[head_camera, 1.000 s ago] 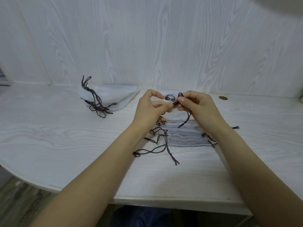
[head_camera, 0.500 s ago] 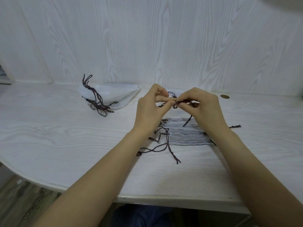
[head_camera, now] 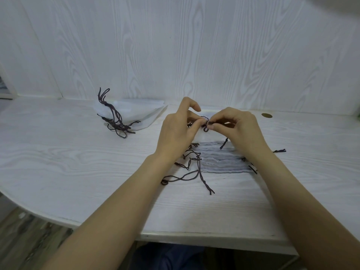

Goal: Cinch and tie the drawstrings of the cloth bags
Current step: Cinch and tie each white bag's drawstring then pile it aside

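Observation:
A stack of flat white cloth bags [head_camera: 220, 160] lies at the table's middle, with loose dark brown drawstrings [head_camera: 191, 172] trailing off its left side. Above the stack's far end, my left hand [head_camera: 179, 131] and my right hand [head_camera: 239, 129] meet fingertip to fingertip. Both pinch the dark drawstring [head_camera: 206, 127] of the top bag, which curls into a small loop between the thumbs. A short cord end [head_camera: 224, 143] hangs below my right hand. The bag's mouth is mostly hidden behind the fingers.
A heap of white bags [head_camera: 132, 115] with bunched dark cords [head_camera: 115, 117] sits at the back left. A small round brass disc [head_camera: 266, 115] is set in the white wood-grain table [head_camera: 68, 156] at the back right. A panelled wall stands close behind.
Both hands have stayed together over the stack. The fingers have worked the cord into a tighter small loop, and my left index finger has lifted off.

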The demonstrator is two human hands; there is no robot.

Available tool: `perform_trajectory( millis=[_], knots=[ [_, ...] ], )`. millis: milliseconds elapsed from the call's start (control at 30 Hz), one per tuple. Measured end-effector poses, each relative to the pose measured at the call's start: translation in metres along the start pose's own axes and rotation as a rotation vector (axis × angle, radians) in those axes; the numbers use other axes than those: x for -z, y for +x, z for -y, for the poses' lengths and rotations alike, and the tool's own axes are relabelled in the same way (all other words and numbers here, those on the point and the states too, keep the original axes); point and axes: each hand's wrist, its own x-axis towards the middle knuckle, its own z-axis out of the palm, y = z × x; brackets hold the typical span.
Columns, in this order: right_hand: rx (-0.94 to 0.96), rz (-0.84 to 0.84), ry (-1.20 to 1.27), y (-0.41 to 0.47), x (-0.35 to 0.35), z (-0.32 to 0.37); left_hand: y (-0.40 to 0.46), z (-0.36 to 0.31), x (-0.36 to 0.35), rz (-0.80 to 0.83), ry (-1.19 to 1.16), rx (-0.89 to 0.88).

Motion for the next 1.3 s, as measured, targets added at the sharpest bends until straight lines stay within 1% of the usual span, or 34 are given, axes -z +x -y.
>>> perform_trajectory(
  millis=[167, 267, 400, 500, 633, 733, 833, 967, 1033, 1133, 1233, 1300],
  knots=[
    [0.227, -0.125, -0.310, 0.000, -0.006, -0.006, 0.001, -0.002, -0.002, -0.024, -0.062, 0.047],
    [0.336, -0.204, -0.432, 0.001, -0.009, -0.006, 0.001, -0.002, -0.003, -0.049, -0.064, 0.042],
    [0.424, -0.300, -0.591, 0.004, -0.017, -0.005, 0.001, -0.002, -0.003, -0.011, -0.114, 0.043],
    [0.449, -0.343, -0.636, 0.006, -0.022, -0.006, 0.001, -0.002, -0.004, 0.028, -0.162, 0.056],
    [0.467, -0.373, -0.629, 0.006, -0.021, -0.009, 0.002, -0.001, -0.003, 0.059, -0.209, 0.123],
    [0.477, -0.364, -0.627, 0.005, -0.022, -0.010, 0.004, 0.001, -0.003, 0.120, -0.271, 0.162],
    [0.478, -0.360, -0.577, 0.005, -0.022, -0.009, 0.005, 0.001, -0.002, 0.169, -0.317, 0.181],
    [0.447, -0.343, -0.508, 0.002, -0.020, -0.008, 0.005, 0.004, -0.001, 0.186, -0.320, 0.200],
    [0.418, -0.323, -0.458, 0.001, -0.020, -0.009, 0.005, 0.005, -0.001, 0.168, -0.272, 0.189],
    [0.350, -0.300, -0.376, 0.001, -0.015, -0.011, 0.005, 0.004, 0.000, 0.090, -0.111, 0.129],
    [0.212, -0.317, -0.266, 0.000, -0.007, -0.012, 0.004, 0.010, 0.001, 0.003, 0.044, 0.092],
    [0.144, -0.307, -0.238, -0.002, -0.005, -0.012, 0.004, 0.016, 0.001, -0.045, 0.182, 0.056]
  ],
)
